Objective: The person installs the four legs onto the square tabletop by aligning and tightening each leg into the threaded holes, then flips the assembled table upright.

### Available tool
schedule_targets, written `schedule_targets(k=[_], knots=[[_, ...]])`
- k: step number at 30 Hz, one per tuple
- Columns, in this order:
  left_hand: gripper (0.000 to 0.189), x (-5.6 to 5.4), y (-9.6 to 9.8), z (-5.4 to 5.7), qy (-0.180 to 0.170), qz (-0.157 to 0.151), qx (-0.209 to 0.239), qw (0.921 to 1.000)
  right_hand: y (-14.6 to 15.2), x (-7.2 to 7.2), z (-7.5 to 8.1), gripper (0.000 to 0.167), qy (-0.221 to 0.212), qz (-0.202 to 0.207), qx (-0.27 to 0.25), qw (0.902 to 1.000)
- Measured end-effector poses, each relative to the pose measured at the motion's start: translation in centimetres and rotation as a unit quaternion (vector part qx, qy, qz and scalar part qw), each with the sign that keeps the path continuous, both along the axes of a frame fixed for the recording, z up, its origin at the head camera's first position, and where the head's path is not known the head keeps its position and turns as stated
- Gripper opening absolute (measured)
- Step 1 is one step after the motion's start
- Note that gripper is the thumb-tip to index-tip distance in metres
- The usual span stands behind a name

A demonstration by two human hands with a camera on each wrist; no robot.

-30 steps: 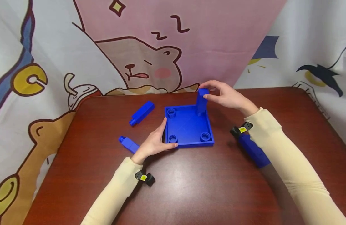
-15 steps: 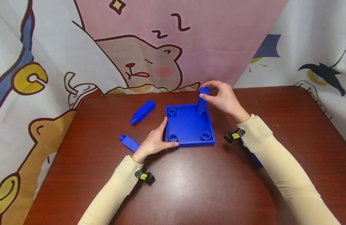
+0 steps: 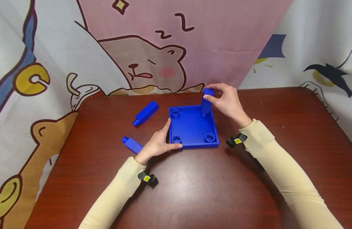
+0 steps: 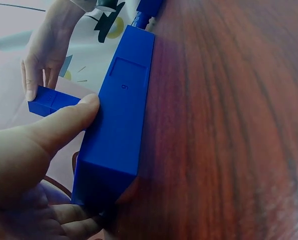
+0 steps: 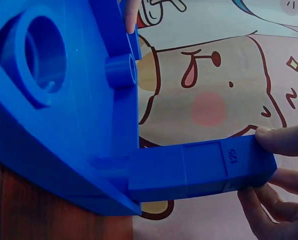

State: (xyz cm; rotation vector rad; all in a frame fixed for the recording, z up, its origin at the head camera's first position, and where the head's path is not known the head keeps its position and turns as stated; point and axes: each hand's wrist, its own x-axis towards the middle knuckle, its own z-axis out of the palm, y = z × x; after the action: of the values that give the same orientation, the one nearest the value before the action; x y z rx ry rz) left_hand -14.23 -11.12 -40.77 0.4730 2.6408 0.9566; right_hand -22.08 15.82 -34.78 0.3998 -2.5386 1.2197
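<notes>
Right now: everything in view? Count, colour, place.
Tray: 1, blue, on table
Upright leg: 1, blue, tray's far right corner
Uncovered sockets: 3, blue, tray's other corners
Loose legs: 2, blue, left of tray
Partly seen leg: 1, blue, beyond tray, left wrist view
Table: 1, brown, beneath
Printed cloth: count unclear, multicoloured, behind table
Wrist cameras: 2, black, wrists
Sleeves: 2, cream, arms
Left hand: 1, grips tray's near left corner
Right hand: 1, pinches upright leg's top
</notes>
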Motion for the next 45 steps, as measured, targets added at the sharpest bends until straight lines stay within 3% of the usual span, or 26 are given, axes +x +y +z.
schedule_targets(k=[8, 17, 30, 45], knots=[[0.111, 0.0, 0.2, 0.5, -0.007, 0.003, -0.014, 0.9999, -0.5, 0.4, -0.6, 0.032, 0.019, -0.028, -0.024, 0.9991], [0.113, 0.0, 0.1, 0.6, -0.023, 0.010, -0.022, 0.9995, -1.0, 0.5, -1.4, 0.037, 0.045, -0.011, -0.037, 0.9982], [0.105, -0.3, 0.4, 0.6, -0.010, 0.011, -0.004, 0.9999, 1.2, 0.6, -0.8, 0.041, -0.049, 0.000, -0.089, 0.9948], [0.102, -0.2, 1.2, 0.5, 0.010, 0.030, -0.012, 0.9994, 4.4, 2.1, -2.3, 0.035, -0.064, 0.000, -0.068, 0.9956]])
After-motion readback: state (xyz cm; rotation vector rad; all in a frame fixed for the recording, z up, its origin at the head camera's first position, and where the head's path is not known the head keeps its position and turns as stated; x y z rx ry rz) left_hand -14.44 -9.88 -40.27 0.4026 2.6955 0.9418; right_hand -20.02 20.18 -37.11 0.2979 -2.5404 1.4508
